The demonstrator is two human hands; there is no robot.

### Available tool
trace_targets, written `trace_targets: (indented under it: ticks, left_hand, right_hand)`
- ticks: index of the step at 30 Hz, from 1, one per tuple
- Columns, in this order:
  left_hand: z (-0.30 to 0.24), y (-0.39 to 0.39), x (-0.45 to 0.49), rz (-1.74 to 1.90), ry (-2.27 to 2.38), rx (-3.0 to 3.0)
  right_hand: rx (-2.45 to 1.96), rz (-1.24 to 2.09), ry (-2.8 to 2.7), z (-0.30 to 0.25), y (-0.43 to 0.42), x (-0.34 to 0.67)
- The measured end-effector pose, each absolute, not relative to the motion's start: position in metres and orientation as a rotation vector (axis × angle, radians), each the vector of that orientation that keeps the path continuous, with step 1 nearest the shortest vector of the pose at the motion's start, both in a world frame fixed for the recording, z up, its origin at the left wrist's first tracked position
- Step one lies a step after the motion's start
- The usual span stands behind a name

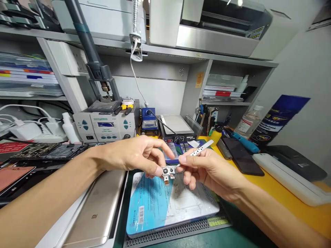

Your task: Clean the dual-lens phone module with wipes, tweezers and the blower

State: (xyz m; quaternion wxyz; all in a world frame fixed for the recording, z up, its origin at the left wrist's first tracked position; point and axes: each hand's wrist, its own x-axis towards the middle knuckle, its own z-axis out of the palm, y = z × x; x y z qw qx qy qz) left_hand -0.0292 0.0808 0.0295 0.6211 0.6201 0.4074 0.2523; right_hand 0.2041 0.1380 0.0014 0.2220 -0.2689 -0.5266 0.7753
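Observation:
Between the thumb and fingers of my left hand (139, 155) is a small dual camera module (168, 171), its two lenses facing up and short flex connectors hanging below. My right hand (207, 167) pinches metal tweezers (203, 148) with a row of holes along the handle. The tweezers' thin tip reaches the module's right edge; whether it grips or only touches there I cannot tell. Both hands are above a blue and white box (152, 206) that lies on a dark mat.
A gold phone back (95, 210) and opened devices (49, 151) lie at left. Behind stand a hot air station (106, 125) and a flat heating plate (176, 124). At right are a black phone (243, 155), a yellow bottle (216, 135), a spray can (276, 120) and a long white device (292, 179).

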Motion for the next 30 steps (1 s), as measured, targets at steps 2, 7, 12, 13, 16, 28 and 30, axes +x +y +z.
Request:
trace_targets:
  ticks: [2,7,12,13,16,28,30]
  left_hand:
    - [0.029,0.079,-0.028,0.634,0.971,1.411]
    - [0.026,0.075,-0.024,0.762,1.043,1.315]
    - [0.019,0.065,-0.018,0.914,1.106,1.154]
    - [0.018,0.063,-0.017,0.945,1.121,1.117]
    - [0.015,0.056,-0.013,1.013,1.156,1.012]
    - [0.01,0.044,0.007,0.939,1.257,0.853]
    - [0.01,0.041,0.005,0.929,1.286,0.888]
  right_hand:
    - [-0.747,2.151,-1.42,0.002,0.141,0.204]
    - [-0.758,2.168,-1.351,0.001,0.146,0.203]
    - [-0.767,2.177,-1.325,-0.001,0.147,0.203]
    - [-0.767,2.178,-1.323,-0.001,0.147,0.203]
    - [-0.761,2.173,-1.313,-0.002,0.147,0.203]
    - [-0.744,2.13,-1.377,-0.006,0.146,0.201]
    - [-0.734,2.113,-1.434,-0.003,0.147,0.202]
